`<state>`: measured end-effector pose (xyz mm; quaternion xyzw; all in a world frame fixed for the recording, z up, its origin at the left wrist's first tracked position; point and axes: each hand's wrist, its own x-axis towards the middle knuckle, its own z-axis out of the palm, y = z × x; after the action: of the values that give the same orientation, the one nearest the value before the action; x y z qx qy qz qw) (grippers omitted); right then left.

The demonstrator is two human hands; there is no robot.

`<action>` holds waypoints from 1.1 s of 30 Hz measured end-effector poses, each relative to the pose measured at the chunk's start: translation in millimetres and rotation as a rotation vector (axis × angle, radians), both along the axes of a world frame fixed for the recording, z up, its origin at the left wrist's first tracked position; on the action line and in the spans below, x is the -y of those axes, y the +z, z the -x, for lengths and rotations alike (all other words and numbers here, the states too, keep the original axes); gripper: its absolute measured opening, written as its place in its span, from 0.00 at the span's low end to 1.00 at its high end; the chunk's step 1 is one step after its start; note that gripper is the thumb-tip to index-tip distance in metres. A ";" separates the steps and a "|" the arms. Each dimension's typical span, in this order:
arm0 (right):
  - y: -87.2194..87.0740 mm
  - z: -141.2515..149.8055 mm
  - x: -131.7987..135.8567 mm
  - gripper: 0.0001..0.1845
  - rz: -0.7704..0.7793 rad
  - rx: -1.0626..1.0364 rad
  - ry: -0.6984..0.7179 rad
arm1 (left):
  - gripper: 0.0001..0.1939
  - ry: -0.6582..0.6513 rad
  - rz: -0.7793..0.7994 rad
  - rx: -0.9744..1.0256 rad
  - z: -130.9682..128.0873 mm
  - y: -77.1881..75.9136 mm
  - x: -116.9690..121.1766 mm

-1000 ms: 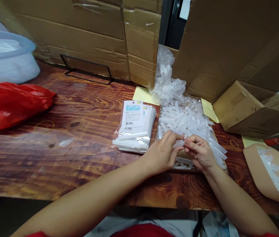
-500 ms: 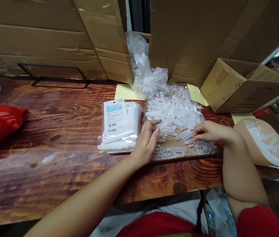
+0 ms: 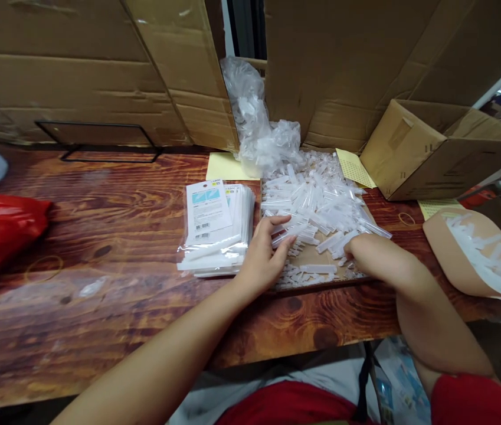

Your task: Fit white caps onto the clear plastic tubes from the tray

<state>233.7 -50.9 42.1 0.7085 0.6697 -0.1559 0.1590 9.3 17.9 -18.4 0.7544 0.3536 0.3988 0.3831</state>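
Note:
A shallow cardboard tray (image 3: 312, 255) holds a heap of clear plastic tubes (image 3: 303, 192) and small clear pieces along its front. At the tray's left side, my left hand (image 3: 265, 251) has a clear plastic tube (image 3: 280, 237) between thumb and fingers. My right hand (image 3: 363, 251) is bent down at the tray's front right, over the small clear pieces; its fingertips are mostly hidden behind the hand. Left of the tray lies a stack of clear packets with printed white cards (image 3: 209, 212).
A crumpled clear bag (image 3: 263, 136) lies behind the heap. Cardboard boxes (image 3: 413, 153) and a tan container of white strips (image 3: 451, 260) stand at right. A red bag (image 3: 5, 233), a rubber band (image 3: 44, 268) and a black wire stand (image 3: 100, 141) are at left.
My hands, together over the tray at first, have come apart. My right hand went right and then down into the small pieces. The view has swung to the right.

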 end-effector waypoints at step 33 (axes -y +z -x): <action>-24.0 13.4 -16.7 0.07 -0.834 -1.186 0.187 | 0.28 -0.110 0.655 0.477 -6.1 17.3 -2.2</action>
<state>220.4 -34.2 18.0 0.4466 0.7044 -0.2311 -0.5009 15.4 20.1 -1.1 0.4967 0.3224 0.4076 0.6951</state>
